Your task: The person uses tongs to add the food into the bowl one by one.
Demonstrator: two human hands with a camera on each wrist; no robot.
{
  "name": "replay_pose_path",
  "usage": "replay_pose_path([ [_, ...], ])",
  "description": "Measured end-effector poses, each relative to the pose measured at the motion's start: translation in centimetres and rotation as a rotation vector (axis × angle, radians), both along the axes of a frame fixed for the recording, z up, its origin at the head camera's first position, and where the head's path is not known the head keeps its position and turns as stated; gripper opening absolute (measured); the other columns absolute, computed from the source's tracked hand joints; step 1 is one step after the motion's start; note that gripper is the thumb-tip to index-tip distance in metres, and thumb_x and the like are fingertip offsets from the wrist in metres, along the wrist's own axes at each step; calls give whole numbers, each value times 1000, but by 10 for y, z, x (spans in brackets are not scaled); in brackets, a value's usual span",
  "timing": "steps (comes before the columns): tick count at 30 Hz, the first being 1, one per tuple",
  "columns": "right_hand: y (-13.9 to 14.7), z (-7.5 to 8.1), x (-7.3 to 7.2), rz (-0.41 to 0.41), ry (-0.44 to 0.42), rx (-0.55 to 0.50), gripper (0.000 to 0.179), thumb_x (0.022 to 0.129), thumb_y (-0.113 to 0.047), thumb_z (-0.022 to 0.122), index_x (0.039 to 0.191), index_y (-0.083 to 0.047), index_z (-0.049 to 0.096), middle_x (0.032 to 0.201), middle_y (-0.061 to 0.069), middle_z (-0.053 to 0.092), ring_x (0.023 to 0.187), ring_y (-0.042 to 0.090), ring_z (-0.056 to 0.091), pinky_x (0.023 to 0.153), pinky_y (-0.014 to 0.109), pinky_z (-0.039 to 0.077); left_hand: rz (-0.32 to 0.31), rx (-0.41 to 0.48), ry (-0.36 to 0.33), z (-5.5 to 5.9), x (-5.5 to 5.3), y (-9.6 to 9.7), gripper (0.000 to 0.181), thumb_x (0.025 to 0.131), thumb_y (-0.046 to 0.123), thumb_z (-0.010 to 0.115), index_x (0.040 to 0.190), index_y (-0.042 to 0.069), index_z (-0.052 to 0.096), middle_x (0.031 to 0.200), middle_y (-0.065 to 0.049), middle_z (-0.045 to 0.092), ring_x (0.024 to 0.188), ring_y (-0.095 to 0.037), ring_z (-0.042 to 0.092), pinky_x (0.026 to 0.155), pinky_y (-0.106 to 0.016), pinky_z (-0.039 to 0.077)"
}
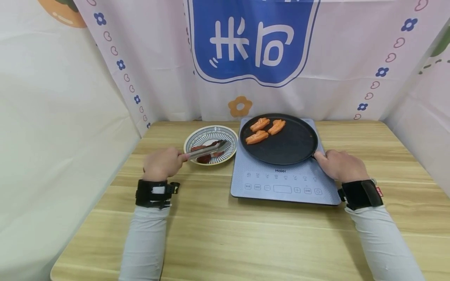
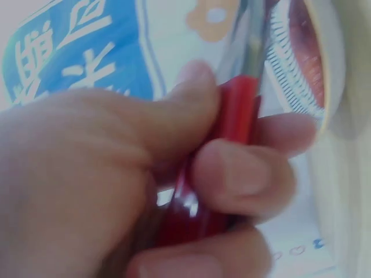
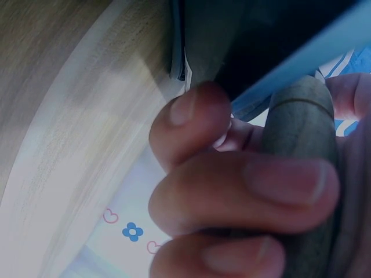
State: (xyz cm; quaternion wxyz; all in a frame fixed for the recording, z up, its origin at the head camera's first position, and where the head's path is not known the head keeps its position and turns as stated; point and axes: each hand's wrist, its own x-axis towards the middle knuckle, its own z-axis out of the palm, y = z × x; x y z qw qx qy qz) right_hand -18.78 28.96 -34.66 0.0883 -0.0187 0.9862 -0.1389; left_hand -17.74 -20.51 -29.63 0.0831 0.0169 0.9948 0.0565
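Silver metal tongs with glossy red handles [image 1: 205, 152] sit in the person's left hand [image 1: 159, 162], the fingers and thumb curled round the red part — a firm hold, as the left wrist view shows. Their metal end reaches over a round white plate with a dark striped pattern [image 1: 231, 135], among several glossy dark-red pieces of food [image 1: 204, 159]. Whether the tips touch or pinch a piece, I cannot tell.

Across the table, the right hand [image 1: 340, 166] grips the rounded, grey-green handle [image 3: 301, 124] of a flat, round black pan [image 1: 293, 142]. The pan rests on a thin, pale blue-grey induction hob [image 1: 281, 195], just right of the plate. Three ridged orange pieces of food [image 1: 258, 137] lie in the pan's left and far-left part, near one another.

To judge by this, the step in hand is picking up a dark-red piece while the right hand steadies the pan. The next move probably calls for squeezing the tongs on one piece, lifting it above the plate's rim and carrying it rightward to the bare black surface — glossy pieces may slip, so a square pinch would help.
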Motion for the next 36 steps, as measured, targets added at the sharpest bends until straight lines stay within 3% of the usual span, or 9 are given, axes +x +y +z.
replay_pose_path([
  [4, -1, 0, 0, -2, 6, 0, 67, 107, -51, 22, 97, 1, 63, 79, 14, 58, 72, 29, 58, 59, 36, 38, 22, -8, 49, -4, -3, 4, 51, 111, 53, 43, 120, 14, 75, 110, -14, 71, 97, -36, 67, 72, -51, 49],
  [9, -3, 1, -1, -4, 18, -6, 65, 107, -49, 23, 94, 0, 62, 77, 13, 57, 71, 29, 58, 59, 36, 38, 55, -9, 56, -6, -3, 3, 50, 111, 54, 44, 121, 15, 74, 99, -13, 68, 87, -35, 63, 65, -45, 44],
  [12, -4, 2, -1, -4, 23, -7, 64, 107, -49, 23, 93, 0, 62, 77, 13, 57, 71, 29, 58, 59, 36, 38, 64, -32, 120, -12, -5, 4, 49, 110, 52, 48, 113, 11, 75, 91, -14, 69, 83, -37, 66, 61, -46, 44],
  [18, -4, 1, -2, -3, 11, 0, 66, 107, -49, 23, 100, 2, 64, 79, 14, 59, 72, 29, 59, 59, 36, 39, 89, -59, 249, -38, -16, 11, 48, 106, 45, 62, 92, 1, 76, 70, -12, 64, 64, -32, 63, 53, -44, 42],
  [22, -4, 1, -2, -2, 8, 6, 68, 108, -50, 22, 103, 3, 64, 80, 15, 59, 73, 30, 59, 59, 36, 40, 105, -46, 241, -44, -18, 17, 46, 106, 43, 63, 95, 1, 76, 72, -13, 65, 66, -32, 63, 56, -45, 43],
  [30, -2, -1, -1, -5, 15, 4, 68, 107, -50, 22, 103, 3, 64, 81, 15, 59, 74, 30, 59, 60, 36, 40, 91, 15, 100, -45, -18, 23, 43, 109, 39, 57, 97, 2, 74, 88, -15, 71, 75, -31, 68, 63, -46, 52],
  [36, 0, -1, 0, -4, 15, 8, 68, 107, -50, 22, 104, 4, 64, 82, 15, 60, 74, 30, 59, 60, 36, 40, 93, 66, 138, -53, -16, 25, 36, 109, 36, 57, 102, 3, 72, 89, -12, 71, 75, -30, 67, 64, -44, 50],
])
